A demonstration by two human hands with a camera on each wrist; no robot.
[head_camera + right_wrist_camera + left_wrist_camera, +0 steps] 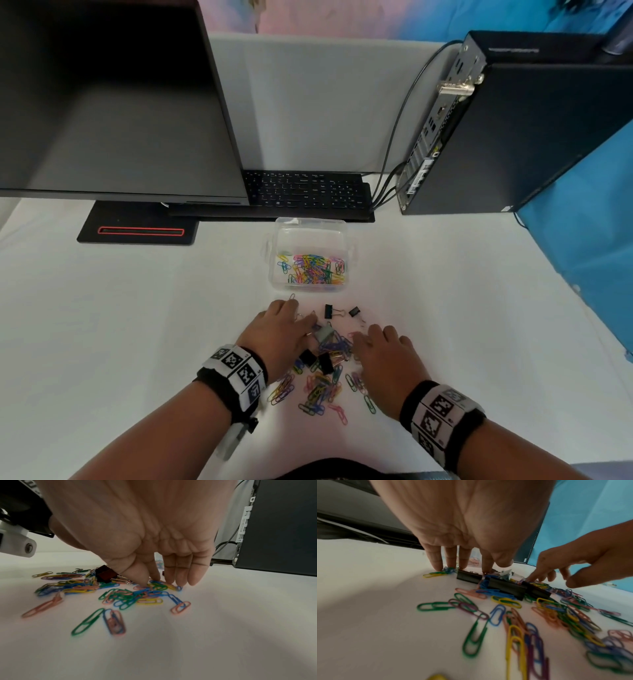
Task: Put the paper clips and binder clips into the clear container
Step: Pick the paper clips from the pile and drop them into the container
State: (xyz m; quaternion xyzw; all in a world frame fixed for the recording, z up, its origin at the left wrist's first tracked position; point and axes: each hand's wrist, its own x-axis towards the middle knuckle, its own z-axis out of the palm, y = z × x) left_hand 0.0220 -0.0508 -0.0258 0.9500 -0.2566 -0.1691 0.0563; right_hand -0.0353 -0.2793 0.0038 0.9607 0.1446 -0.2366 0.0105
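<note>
Desk (445, 308): white surface. Carried at the far left a monitor base (137, 231), black with a red-outlined slot; beside it a black keyboard (308, 192); at the far right a black computer tower (507, 137), upright, cables at its rear. At centre stood a clear container (310, 236), open, coloured paper clips inside. Just nearer lay two black binder clips (329, 311) apart from each other. Nearest, a loose spread of coloured paper clips (318, 390) lay mixed with further binder clips, black and one grey.
</note>
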